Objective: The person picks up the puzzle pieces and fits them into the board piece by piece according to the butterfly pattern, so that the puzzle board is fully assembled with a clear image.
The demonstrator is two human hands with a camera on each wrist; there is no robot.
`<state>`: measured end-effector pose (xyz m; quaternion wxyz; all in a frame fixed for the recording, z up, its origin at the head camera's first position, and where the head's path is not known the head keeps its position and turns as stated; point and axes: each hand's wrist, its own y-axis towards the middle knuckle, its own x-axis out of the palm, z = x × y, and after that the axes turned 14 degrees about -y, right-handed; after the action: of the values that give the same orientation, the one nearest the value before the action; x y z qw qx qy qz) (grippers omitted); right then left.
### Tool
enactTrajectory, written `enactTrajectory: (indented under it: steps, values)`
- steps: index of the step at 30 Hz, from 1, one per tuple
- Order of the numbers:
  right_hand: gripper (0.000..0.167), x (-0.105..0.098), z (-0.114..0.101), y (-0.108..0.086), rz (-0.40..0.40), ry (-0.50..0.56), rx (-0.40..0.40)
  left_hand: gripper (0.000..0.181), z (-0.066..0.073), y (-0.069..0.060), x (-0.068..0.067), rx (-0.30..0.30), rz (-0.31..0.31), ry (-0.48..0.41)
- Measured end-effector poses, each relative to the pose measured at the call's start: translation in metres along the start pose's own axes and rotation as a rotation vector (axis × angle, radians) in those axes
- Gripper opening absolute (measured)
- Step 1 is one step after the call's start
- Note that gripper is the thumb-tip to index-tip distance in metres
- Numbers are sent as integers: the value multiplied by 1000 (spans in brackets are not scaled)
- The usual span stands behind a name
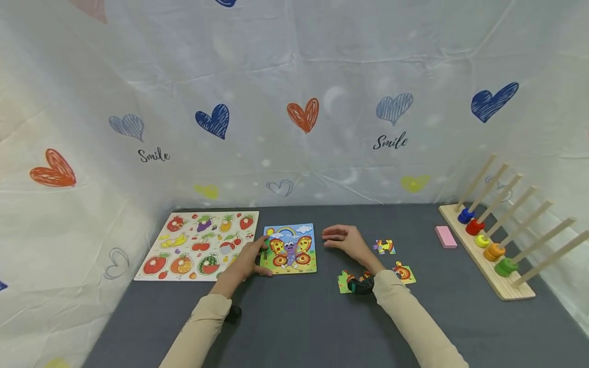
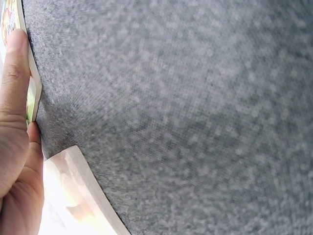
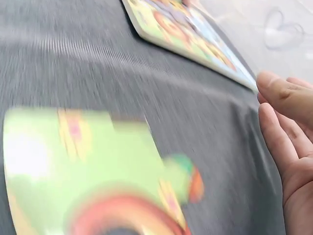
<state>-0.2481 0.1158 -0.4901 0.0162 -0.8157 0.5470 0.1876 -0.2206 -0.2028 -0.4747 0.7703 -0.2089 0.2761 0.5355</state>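
If the right grip (image 1: 347, 243) lowers, the black wrist device (image 1: 361, 286) could displace the jigsaw pieces (image 1: 343, 284) beneath it, near and right of the butterfly puzzle board (image 1: 290, 250) on the counter (image 1: 285, 319). The left grip (image 1: 248, 261) holds the board's left edge; the right, partly open, appears empty, just right of the board.

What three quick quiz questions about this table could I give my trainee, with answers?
1. Which hand touches the butterfly puzzle?
2. True or false: the pink block lies on the fruit board.
3. On the peg rack, which rings sit nearest the person: A blue, B green, C red?

Key:
1. The left hand.
2. False; it lies on the table beside the peg rack.
3. B, the green rings.
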Motion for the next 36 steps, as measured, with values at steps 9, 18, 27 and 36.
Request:
enactTrajectory:
  steps: [9, 18, 27, 36]
  values:
    - [40, -46, 11, -25, 69, -31, 43, 95, 0, -1, 1, 7, 8, -14]
    - [41, -99, 12, -56, 106, -140, 107, 96, -3, -1, 2, 31, 5, -12]
    - [45, -138, 20, -82, 77, -278, 204, 96, -4, 0, 1, 43, -7, -7]
    - [46, -145, 21, -79, -42, -469, 204, 96, -1, -1, 0, 20, 2, -22]
